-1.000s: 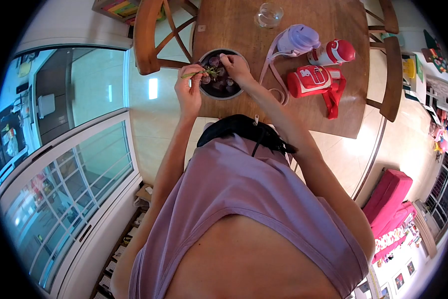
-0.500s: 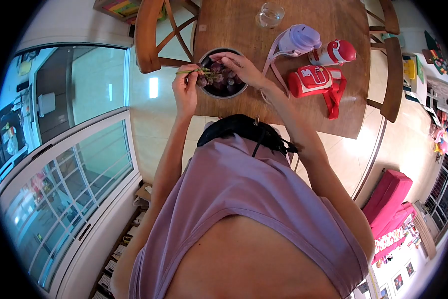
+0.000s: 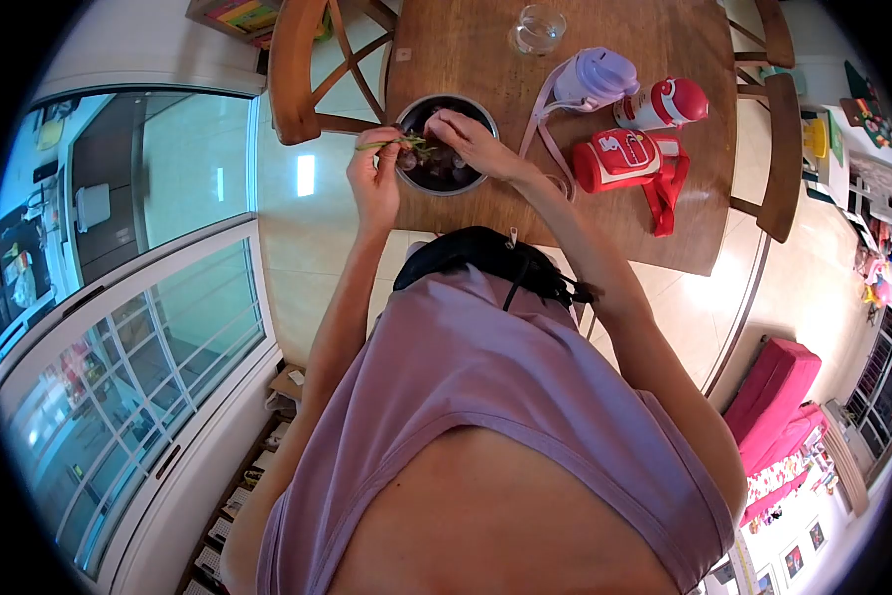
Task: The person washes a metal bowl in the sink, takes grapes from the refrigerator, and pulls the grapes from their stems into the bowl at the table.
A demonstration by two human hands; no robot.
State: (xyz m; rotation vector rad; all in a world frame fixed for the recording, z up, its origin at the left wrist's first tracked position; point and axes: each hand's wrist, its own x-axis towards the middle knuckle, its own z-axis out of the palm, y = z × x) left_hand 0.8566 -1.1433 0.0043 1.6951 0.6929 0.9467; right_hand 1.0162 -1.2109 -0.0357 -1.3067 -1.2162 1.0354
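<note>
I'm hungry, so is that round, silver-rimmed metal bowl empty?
No, not empty: dark purple grapes show inside the round, silver-rimmed metal bowl. I cannot tell how full; the bare right hand hides part.

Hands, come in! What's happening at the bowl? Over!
Left hand pinching thin green stem. Right hand over round metal bowl, grip unclear. Dark purple grapes inside. Lilac strapped bottle off right, not blocking.

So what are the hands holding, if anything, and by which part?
The left hand pinches a grape bunch by its green stem; whether the right hand holds anything can't be told.
</note>
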